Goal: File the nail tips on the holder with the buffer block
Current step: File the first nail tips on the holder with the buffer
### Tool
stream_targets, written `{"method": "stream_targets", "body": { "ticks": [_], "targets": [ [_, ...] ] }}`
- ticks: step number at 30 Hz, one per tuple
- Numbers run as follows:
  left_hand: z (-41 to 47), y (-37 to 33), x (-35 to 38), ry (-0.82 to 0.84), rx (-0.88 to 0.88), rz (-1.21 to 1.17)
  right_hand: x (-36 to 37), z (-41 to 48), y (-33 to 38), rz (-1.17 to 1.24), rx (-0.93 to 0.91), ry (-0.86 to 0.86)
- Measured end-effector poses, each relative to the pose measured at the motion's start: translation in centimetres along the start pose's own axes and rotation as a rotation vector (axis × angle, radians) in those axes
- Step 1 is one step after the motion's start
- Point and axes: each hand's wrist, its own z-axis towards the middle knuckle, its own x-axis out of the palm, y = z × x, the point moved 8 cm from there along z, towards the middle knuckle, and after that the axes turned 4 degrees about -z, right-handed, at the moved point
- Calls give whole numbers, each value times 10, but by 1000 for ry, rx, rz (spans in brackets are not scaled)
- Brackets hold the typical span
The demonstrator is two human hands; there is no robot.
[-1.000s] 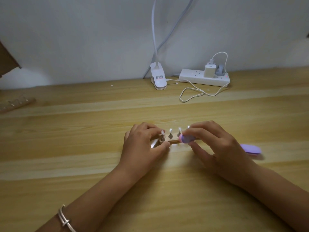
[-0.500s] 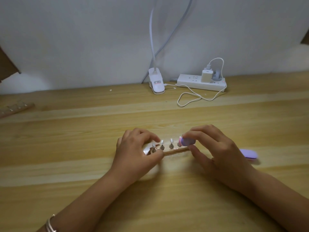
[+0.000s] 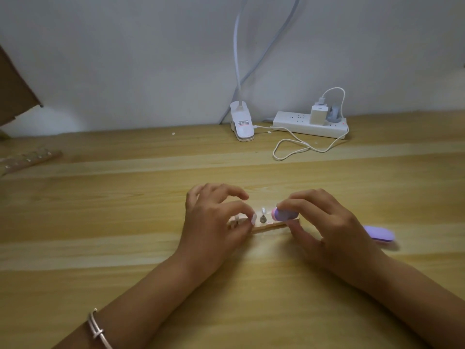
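Head view shows both hands working over a narrow pale wooden holder strip (image 3: 270,225) that lies mid-way across the light wooden tabletop (image 3: 125,210), close to the person. The left hand (image 3: 214,222) is curled, with thumb and forefinger pinching a small white plastic nail tip (image 3: 254,219) on its post, probably to steady tip and strip against the rubbing. The right hand (image 3: 334,230) grips a short lilac buffer block with a pink end (image 3: 284,214) between thumb and fingertips, low over the strip's right part. The block's long axis runs left to right, roughly along the strip, and its pink end points left at the neighbouring upright nail tip (image 3: 263,211). The strip itself lies across the view, its right end slightly farther away. A second lilac block (image 3: 378,233) lies on the tabletop to the right of the right hand.
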Motion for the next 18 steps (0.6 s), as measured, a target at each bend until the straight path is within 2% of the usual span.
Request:
{"method": "stream_targets", "body": {
  "ticks": [7,12,18],
  "targets": [
    [-5,-22,-14,-116,92,-313,-12,1,-4,114,60,-107],
    [-5,-23,-7,-58,90,-314,-14,0,9,181,-14,-124],
    [-6,-24,-1,-22,118,-255,-14,1,15,106,-80,-106]
  ]
}}
